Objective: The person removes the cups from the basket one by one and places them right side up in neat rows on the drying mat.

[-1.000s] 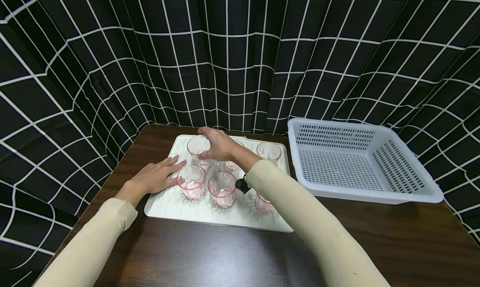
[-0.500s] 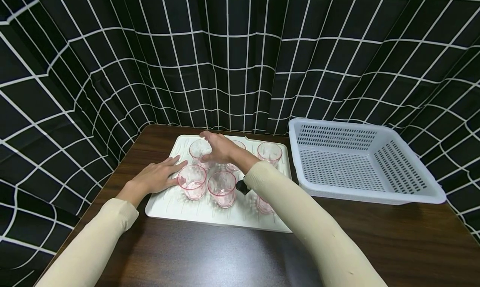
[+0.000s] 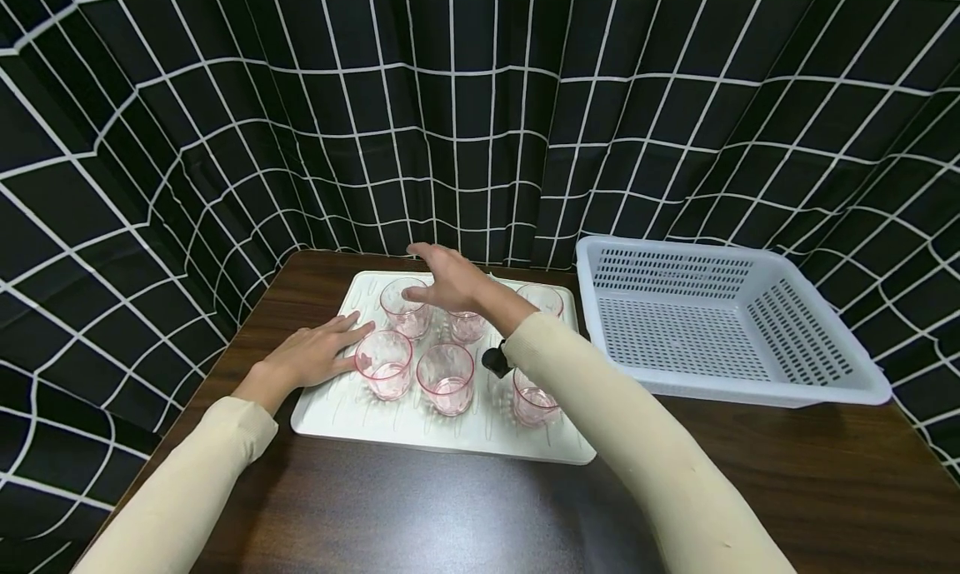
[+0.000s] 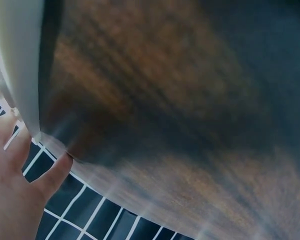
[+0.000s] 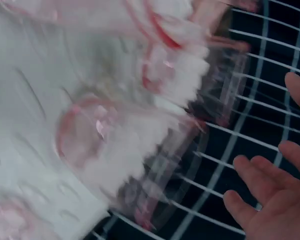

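Several clear pink-tinted glasses stand upright in two rows on a white ridged tray. My right hand hovers over the back row, thumb and fingers spread, holding nothing. Beneath its thumb is the back left glass; the back middle glass is partly covered by the hand. In the right wrist view, the right hand is apart from the blurred glasses. My left hand rests at the tray's left edge with fingers spread, its fingertips beside the front left glass. The left wrist view shows the left hand partly.
To the right of the tray sits a pale blue-grey plastic basket with slotted walls. Both stand on a dark wooden table. A black cloth with a white grid hangs behind the table.
My right hand lets go of the back left glass, spreads its fingers and lifts away to the right. That glass has shifted slightly right and nearer. My left hand stays put.
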Available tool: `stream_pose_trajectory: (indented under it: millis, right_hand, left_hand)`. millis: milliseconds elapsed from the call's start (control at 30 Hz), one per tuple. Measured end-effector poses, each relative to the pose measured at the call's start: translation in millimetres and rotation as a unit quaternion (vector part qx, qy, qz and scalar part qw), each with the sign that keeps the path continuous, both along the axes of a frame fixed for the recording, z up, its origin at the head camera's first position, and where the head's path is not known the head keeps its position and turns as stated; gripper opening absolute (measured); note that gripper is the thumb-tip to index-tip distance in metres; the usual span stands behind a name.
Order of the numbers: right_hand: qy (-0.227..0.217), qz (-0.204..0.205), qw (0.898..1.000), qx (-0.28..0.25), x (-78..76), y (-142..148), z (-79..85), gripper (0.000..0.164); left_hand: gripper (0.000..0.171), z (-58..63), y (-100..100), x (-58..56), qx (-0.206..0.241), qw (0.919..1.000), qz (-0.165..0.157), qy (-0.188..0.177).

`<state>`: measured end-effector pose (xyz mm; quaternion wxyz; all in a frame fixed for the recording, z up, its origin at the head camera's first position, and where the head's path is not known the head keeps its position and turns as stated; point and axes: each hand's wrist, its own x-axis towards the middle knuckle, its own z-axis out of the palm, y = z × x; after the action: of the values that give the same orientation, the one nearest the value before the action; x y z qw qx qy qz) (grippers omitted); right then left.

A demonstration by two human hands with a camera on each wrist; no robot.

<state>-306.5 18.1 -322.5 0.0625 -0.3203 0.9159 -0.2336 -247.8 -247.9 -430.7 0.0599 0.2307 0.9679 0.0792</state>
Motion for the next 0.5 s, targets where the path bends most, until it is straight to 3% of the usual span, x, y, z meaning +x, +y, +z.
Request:
stream_pose_trajectory:
  millis: [133, 300, 500]
  right_hand:
    - [0.053, -0.009, 0.998, 0.024, 5.0, 28.9, 19.8, 0.075]
    - [0.140, -0.037, 0.983, 0.112, 11.4, 88.5, 33.7, 0.083]
    - [0.143, -0.112, 0.973, 0.143, 12.4, 167.7, 34.4, 0.084]
  left_hand:
    - [0.073, -1.1, 0.4, -0.6, 0.011, 0.9999, -0.003, 0.003]
    - [0.071, 2.5, 0.5, 0.3, 0.018, 0.9998, -0.008, 0.010]
    - [0.070, 8.9, -0.8, 0.7, 0.010, 0.9998, 0.009, -0.015]
